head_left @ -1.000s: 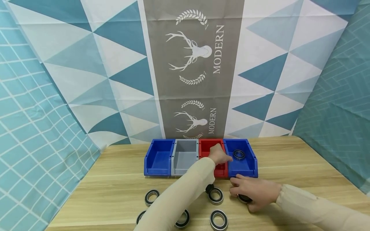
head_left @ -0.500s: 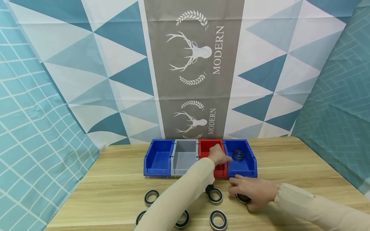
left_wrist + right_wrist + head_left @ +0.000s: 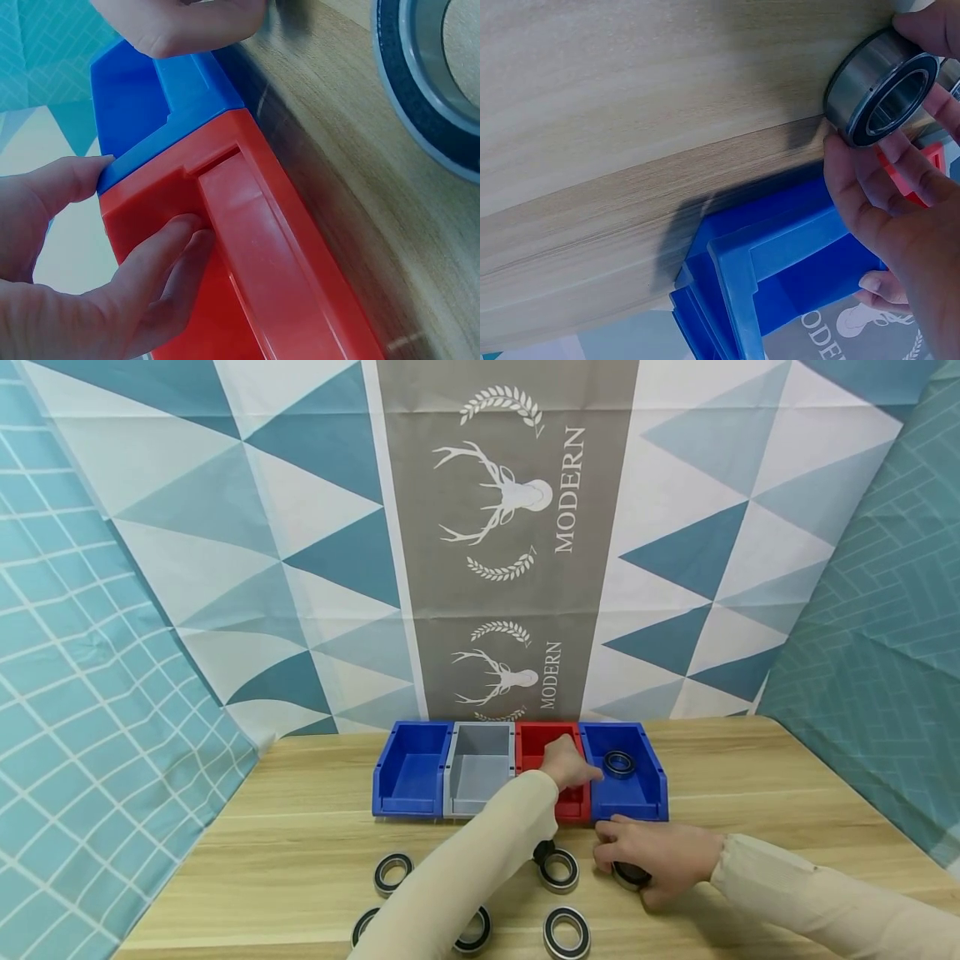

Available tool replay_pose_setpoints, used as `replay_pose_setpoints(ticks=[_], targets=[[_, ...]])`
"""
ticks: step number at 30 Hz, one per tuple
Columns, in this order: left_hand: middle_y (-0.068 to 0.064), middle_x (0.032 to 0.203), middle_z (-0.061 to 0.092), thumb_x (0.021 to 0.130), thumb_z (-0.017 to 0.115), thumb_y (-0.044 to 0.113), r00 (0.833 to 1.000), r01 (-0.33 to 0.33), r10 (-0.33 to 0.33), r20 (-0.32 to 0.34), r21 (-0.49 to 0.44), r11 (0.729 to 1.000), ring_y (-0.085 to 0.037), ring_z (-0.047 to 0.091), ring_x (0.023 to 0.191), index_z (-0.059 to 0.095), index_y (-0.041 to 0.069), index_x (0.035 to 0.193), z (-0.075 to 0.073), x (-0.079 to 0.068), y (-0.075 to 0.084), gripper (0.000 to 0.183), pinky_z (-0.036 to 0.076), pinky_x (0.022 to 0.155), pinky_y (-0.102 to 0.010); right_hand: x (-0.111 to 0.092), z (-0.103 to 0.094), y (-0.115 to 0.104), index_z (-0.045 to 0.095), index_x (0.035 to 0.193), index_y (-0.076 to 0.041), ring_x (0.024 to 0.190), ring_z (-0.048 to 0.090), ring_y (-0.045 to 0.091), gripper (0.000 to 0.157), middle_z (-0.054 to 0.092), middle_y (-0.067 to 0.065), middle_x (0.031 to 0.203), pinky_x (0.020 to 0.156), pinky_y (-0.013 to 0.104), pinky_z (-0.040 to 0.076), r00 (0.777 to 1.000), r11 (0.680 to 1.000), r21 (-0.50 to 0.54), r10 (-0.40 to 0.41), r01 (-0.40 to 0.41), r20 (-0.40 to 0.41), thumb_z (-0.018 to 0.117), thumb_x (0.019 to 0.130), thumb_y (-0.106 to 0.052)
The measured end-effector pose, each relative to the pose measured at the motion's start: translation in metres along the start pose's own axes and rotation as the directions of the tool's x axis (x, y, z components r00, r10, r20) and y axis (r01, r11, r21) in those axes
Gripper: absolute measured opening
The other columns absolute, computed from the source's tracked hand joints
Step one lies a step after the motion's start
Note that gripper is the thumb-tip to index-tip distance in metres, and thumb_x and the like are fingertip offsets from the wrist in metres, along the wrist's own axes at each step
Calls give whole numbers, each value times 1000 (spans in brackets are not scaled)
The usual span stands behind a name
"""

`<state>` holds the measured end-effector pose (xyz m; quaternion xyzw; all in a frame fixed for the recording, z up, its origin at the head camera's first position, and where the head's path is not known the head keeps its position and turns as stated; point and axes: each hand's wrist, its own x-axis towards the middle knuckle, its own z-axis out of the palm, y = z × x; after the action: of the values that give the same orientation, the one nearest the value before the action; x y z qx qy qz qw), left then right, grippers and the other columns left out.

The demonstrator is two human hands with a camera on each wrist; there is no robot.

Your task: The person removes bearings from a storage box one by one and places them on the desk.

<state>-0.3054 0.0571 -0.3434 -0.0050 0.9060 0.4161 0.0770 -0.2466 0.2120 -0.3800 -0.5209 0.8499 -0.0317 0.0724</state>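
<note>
My left hand (image 3: 566, 766) reaches over the red bin (image 3: 262, 217). Its fingers are inside that bin, and its thumb lies across the dividing wall at the edge of the right-hand blue bin (image 3: 628, 810), so the hand pinches the walls where the two bins meet. In front of the blue bin, my right hand (image 3: 663, 860) holds a ball bearing (image 3: 855, 82) with black seals, the thumb on one side and fingers on the other. The right wrist view shows this bearing tipped, close over the wood. Another bearing (image 3: 618, 774) lies inside the right-hand blue bin.
A grey bin (image 3: 480, 807) and another blue bin (image 3: 410, 806) continue the row leftward. Several bearings lie on the wooden table (image 3: 300, 860), including one bearing (image 3: 558, 887) between the arms and one bearing (image 3: 551, 935) nearer the front. My left sleeve partly covers others. Patterned cloth backs the table.
Both hands stay almost where they were, the left at the red bin and the right on the bearing. Only a very slight shift of the view shows.
</note>
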Motion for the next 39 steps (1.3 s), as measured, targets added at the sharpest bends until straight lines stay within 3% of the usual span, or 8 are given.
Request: replay_pose_setpoints(ticks=[13, 21, 27, 35, 39], targets=[[-11, 96, 61, 78, 79, 19, 1000, -6, 6, 12, 4, 1000, -20, 54, 77, 51, 5, 109, 0, 4, 0, 44, 57, 77, -37, -2, -4, 2, 57, 102, -31, 88, 41, 0, 50, 48, -13, 98, 72, 17, 41, 999, 999, 35, 38, -38, 4, 81, 61, -16], [-11, 95, 62, 78, 79, 19, 1000, -9, 9, 12, 22, 1000, -20, 55, 78, 51, 5, 106, 1, 5, -2, 43, 57, 73, -35, -4, -14, 5, 58, 99, -25, 89, 42, 2, 52, 52, -11, 97, 74, 19, 45, 996, 998, -55, 21, -26, -87, 86, 55, -23], [-10, 93, 62, 77, 80, 19, 1000, -13, 13, 10, 33, 999, -20, 54, 79, 51, 5, 104, 2, 5, -2, 41, 56, 73, -34, -6, -25, 8, 59, 99, -26, 90, 41, 2, 52, 52, -9, 97, 74, 19, 45, 994, 999, -34, 12, -15, -109, 87, 55, -24], [-7, 74, 54, 79, 79, 20, 999, -26, 26, 19, 23, 999, -21, 56, 66, 53, 4, 98, 4, 6, -2, 36, 57, 69, -36, -12, -47, 23, 59, 101, -19, 97, 53, 13, 50, 57, -1, 108, 80, 31, 54, 985, 990, -44, 131, -136, -111, 85, 58, -20], [-6, 73, 53, 78, 79, 20, 1000, -9, 9, 19, 10, 1000, -21, 57, 65, 53, 4, 100, 4, 7, -2, 37, 56, 69, -36, -14, -55, 33, 58, 101, -18, 94, 54, 13, 47, 57, 1, 108, 77, 30, 53, 975, 982, -3, 186, -187, -122, 82, 61, -16]])
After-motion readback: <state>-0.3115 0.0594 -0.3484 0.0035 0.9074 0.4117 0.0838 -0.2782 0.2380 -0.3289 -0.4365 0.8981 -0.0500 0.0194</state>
